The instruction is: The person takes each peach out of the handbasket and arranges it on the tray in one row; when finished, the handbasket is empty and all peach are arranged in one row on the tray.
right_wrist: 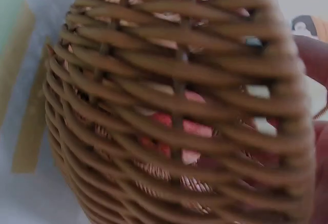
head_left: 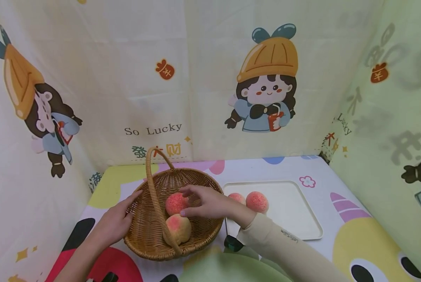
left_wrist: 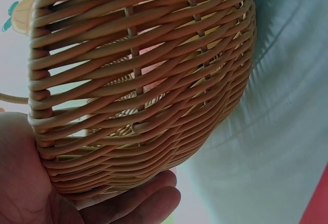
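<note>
A brown wicker basket point(head_left: 150, 227) with an arched handle stands on the table. My left hand point(head_left: 113, 223) grips its left rim, thumb over the edge; in the left wrist view, fingers point(left_wrist: 154, 203) reach under the woven side. Inside the basket lie a pink-red toy peach point(head_left: 175, 204) and, nearer me, a yellowish toy peach point(head_left: 179, 229) with a pink blush. Over the right part of the basket, my right hand point(head_left: 205, 201) has its thumb and fingers spread beside the pink-red peach. Whether they touch it is hard to tell. Weave hides most of the right wrist view.
A white rectangular tray point(head_left: 291, 211) lies right of the basket, partly behind my right forearm. Two pinkish toy peaches, one paler point(head_left: 237, 198) and one redder point(head_left: 257, 202), sit at its left side. Printed cloth walls point(head_left: 203, 94) enclose the patterned table point(head_left: 323, 172).
</note>
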Action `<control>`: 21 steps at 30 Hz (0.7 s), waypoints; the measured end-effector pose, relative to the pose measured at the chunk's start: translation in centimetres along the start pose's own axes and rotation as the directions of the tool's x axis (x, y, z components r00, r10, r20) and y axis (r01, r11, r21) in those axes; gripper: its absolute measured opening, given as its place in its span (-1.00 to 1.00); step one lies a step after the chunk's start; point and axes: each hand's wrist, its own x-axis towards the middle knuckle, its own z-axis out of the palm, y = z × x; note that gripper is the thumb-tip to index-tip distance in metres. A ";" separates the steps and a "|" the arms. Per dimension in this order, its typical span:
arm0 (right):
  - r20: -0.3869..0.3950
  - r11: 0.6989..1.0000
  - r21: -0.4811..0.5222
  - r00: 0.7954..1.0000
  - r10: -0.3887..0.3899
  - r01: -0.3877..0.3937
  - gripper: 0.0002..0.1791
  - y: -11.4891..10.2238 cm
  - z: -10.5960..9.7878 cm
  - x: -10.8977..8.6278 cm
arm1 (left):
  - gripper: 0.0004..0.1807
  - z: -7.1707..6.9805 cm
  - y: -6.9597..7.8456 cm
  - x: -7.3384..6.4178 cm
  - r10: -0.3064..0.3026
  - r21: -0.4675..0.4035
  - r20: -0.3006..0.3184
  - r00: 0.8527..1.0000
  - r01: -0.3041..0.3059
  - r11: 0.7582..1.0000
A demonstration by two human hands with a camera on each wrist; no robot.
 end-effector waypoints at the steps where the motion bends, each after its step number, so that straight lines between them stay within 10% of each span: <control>1: 0.029 1.000 -0.031 1.000 -0.006 0.006 -0.25 -0.1 0.2 0.1 | -0.34 0.0 0.0 0.0 0.001 0.000 -0.001 1.000 -0.001 1.000; 9: 0.195 0.935 -0.325 0.977 -0.082 0.144 -0.29 -0.1 1.6 0.3 | -0.35 0.0 0.0 0.0 0.003 -0.007 -0.001 1.000 -0.003 1.000; 15: 0.207 0.835 -0.520 0.975 -0.084 0.182 -0.29 -0.3 2.4 0.2 | -0.35 0.0 0.1 0.0 0.002 -0.004 -0.004 1.000 -0.002 1.000; 21: 0.192 0.798 -0.580 0.979 -0.064 0.166 -0.36 -0.5 2.9 0.0 | -0.34 0.1 0.1 0.0 0.016 -0.008 -0.018 1.000 -0.016 1.000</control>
